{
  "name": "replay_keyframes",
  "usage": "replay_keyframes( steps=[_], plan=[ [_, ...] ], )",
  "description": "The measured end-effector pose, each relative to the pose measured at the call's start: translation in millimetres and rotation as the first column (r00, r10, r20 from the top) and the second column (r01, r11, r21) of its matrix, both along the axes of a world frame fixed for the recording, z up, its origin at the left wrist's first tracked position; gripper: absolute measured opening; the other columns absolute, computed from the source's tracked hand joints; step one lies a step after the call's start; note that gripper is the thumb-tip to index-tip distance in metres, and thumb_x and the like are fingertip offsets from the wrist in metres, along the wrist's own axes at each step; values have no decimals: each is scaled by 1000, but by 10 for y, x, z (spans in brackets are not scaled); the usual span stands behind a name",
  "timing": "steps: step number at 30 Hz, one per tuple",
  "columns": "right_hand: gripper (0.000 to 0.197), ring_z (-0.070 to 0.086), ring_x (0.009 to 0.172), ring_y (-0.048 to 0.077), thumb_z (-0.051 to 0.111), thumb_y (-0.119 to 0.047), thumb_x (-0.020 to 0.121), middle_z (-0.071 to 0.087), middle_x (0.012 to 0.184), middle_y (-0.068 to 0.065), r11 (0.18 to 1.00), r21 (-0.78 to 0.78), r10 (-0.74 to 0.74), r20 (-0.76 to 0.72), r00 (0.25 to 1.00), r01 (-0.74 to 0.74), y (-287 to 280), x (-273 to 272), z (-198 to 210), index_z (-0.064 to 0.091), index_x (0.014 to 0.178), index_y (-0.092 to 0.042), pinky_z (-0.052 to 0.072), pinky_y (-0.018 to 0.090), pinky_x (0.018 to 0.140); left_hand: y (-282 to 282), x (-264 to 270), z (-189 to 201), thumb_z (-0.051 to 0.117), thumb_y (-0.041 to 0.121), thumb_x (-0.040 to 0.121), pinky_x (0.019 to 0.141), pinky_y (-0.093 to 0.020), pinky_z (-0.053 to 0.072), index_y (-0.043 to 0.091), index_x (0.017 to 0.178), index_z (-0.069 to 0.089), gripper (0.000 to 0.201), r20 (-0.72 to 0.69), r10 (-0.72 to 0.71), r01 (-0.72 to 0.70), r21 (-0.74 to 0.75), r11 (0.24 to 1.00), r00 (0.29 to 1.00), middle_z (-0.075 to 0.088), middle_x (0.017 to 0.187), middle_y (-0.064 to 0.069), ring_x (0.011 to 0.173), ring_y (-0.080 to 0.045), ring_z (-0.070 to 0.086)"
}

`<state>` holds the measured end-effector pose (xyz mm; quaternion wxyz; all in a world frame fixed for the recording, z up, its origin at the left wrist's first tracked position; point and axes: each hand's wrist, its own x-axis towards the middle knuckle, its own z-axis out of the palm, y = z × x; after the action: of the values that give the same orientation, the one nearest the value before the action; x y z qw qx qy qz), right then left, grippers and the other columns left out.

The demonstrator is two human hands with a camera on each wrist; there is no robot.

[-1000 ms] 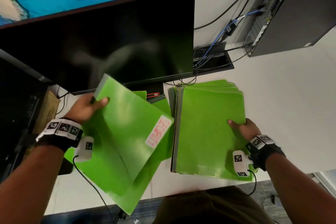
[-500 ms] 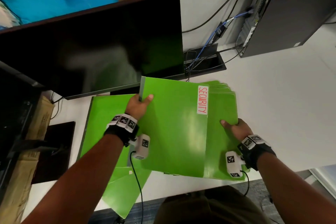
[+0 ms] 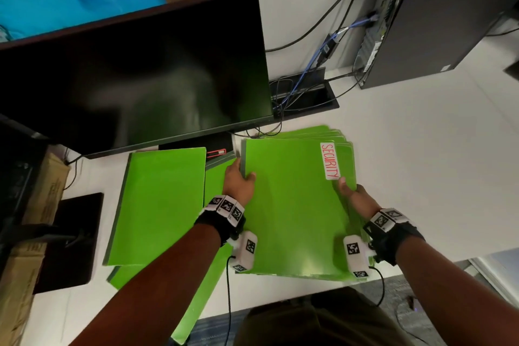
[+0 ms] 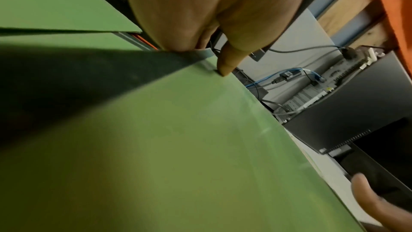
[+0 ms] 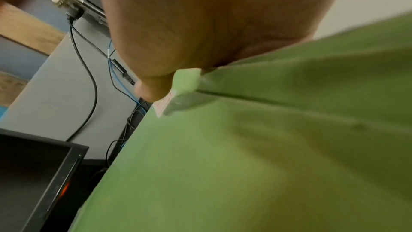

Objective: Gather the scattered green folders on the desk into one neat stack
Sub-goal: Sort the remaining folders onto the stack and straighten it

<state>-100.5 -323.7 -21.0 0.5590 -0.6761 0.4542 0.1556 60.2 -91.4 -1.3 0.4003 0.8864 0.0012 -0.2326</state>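
Since the earlier frames, the SECURITY folder (image 3: 292, 205) had travelled from the left side of the desk (image 3: 421, 177), where the left hand (image 3: 238, 182) had lifted it, across onto the stack (image 3: 341, 136) on the right. It now lay on the stack, its edges nearly matching those of the folders below.

The left hand gripped the spine edge, thumb (image 4: 229, 59) pressed on the cover and fingers wrapped under the edge. The right hand (image 3: 354, 196) pinched the opposite edge just below the white label (image 3: 330, 160); its thumb (image 5: 153, 87) lay on top beside the label, its fingers hidden beneath the folders.

The far corners of the lower folders fanned out beyond the fingertips, so the stack was not yet square.

Left of the left hand, a loose folder (image 3: 160, 205) lay flat, with more green sheets (image 3: 196, 303) under and beside it. These remained to be gathered, so the task appeared only partly done.
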Motion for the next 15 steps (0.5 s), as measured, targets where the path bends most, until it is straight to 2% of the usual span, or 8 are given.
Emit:
replay_keyframes(
  steps=[1, 3, 4, 7, 10, 12, 13, 15],
  plan=[
    [106, 52, 122, 32, 46, -86, 67, 53, 132, 3, 1000, 16, 0, 13, 1000, -1, -25, -3, -48, 40, 140, -9, 38, 42, 105, -35, -33, -10, 59, 18, 92, 98, -23, 35, 15, 149, 30, 64, 8, -26, 26, 13, 1000, 1000, 40, 144, -8, 128, -26, 46],
    [121, 55, 118, 30, 51, -94, 50, 57, 133, 6, 1000, -1, 21, 27, 999, -21, -129, -22, -301, 42, 140, -14, 40, 48, 105, -103, -96, -7, 60, 20, 92, 103, -22, 34, 14, 149, 28, 66, 21, -101, 100, 21, 995, 995, 35, 145, -10, 129, -27, 45],
    [121, 56, 117, 29, 52, -94, 48, 59, 131, 8, 999, -15, 43, 25, 999, -43, -153, -28, -377, 44, 139, -16, 41, 49, 104, -115, -111, -8, 61, 21, 91, 107, -23, 33, 13, 150, 26, 69, 15, -136, 135, 23, 991, 991, 32, 147, -10, 130, -27, 43],
    [88, 60, 112, 29, 63, -72, 67, 64, 124, 9, 997, -40, 70, 11, 998, -69, -97, 29, -258, 52, 133, -15, 44, 45, 101, -50, -33, -1, 62, 31, 90, 115, -32, 27, 13, 149, 28, 70, -42, -177, 176, -13, 984, 983, 26, 151, -9, 136, -26, 37],
    [61, 63, 104, 31, 68, -48, 80, 67, 117, 14, 996, -90, 20, -27, 999, -23, -78, 61, -277, 57, 126, -10, 48, 43, 94, 275, 217, -20, 63, 32, 89, 114, -38, 29, 15, 140, 43, 58, -6, -75, 75, -35, 997, 997, 34, 149, -9, 137, -24, 36],
    [56, 64, 101, 32, 68, -45, 81, 67, 114, 15, 994, -105, -13, -36, 999, 10, -68, 73, -288, 59, 123, -9, 50, 44, 91, 682, 414, -59, 68, 17, 86, 108, -26, 31, 7, 131, 52, 49, 105, 37, -42, 46, 998, 994, 44, 138, -16, 129, -29, 43],
    [54, 63, 101, 33, 68, -43, 82, 67, 113, 16, 994, -108, -29, -39, 999, 25, -58, 82, -284, 59, 122, -9, 50, 44, 91, 940, 499, -94, 70, 10, 82, 105, -27, 32, 2, 127, 55, 48, 162, 90, -109, 116, 987, 983, 47, 133, -20, 126, -33, 46],
    [50, 62, 99, 33, 68, -38, 84, 66, 112, 18, 993, -109, -40, -37, 999, 36, -40, 112, -278, 60, 121, -6, 49, 42, 91, 1532, 622, -147, 74, 7, 73, 106, -38, 34, 0, 124, 57, 55, 240, 162, -232, 301, 925, 957, 49, 130, -26, 123, -40, 46]
  ],
)
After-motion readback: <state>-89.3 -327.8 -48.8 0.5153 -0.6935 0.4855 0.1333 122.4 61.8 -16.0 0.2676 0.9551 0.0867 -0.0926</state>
